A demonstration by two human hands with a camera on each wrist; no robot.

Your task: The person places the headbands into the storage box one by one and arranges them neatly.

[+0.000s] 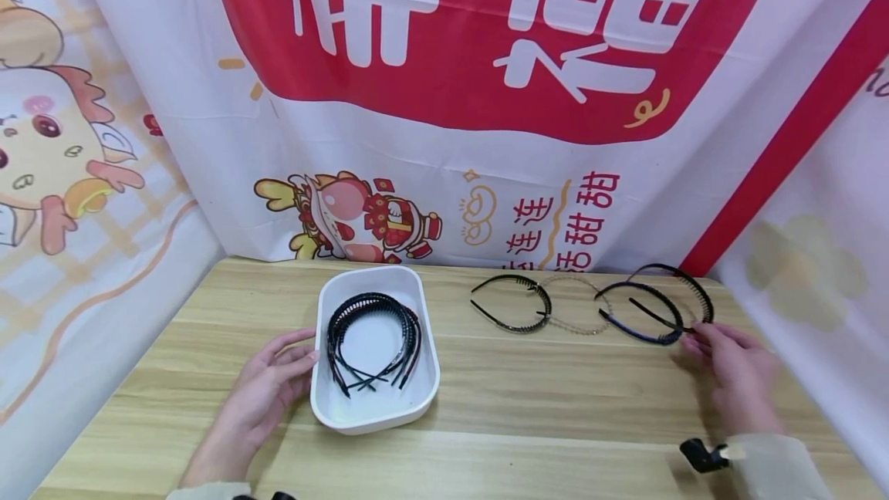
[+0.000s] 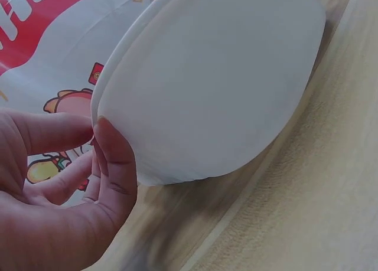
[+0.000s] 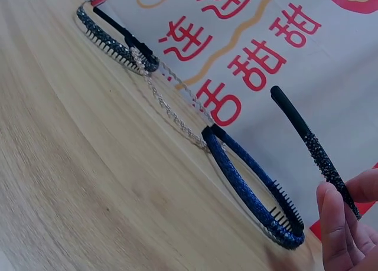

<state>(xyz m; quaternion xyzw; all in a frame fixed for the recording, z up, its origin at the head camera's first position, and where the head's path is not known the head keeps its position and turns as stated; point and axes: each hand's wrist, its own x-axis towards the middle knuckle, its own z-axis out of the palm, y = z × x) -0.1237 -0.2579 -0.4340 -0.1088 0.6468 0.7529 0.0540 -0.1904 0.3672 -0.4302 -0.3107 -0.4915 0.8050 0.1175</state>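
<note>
In the head view my left hand (image 1: 274,384) is at the left side of a white plastic container (image 1: 375,424). Its thumb and fingers pinch the rim in the left wrist view, where the outer wall fills much of the picture. Several dark toothed headbands (image 1: 335,334) lie bunched inside the container. Over at the right end of the row, my right hand (image 1: 739,365) pinches a black headband (image 3: 323,160) studded with dark sparkly beads between thumb and fingers. Just left of it, a blue headband (image 3: 236,182) with comb teeth rests on the table.
A thin beaded headband (image 3: 162,105) and a dark glittery headband (image 3: 109,41) continue the row leftward on the wooden table (image 1: 528,392). Printed cloth (image 1: 430,153) hangs behind the table's back edge, and more cloth hangs at both sides.
</note>
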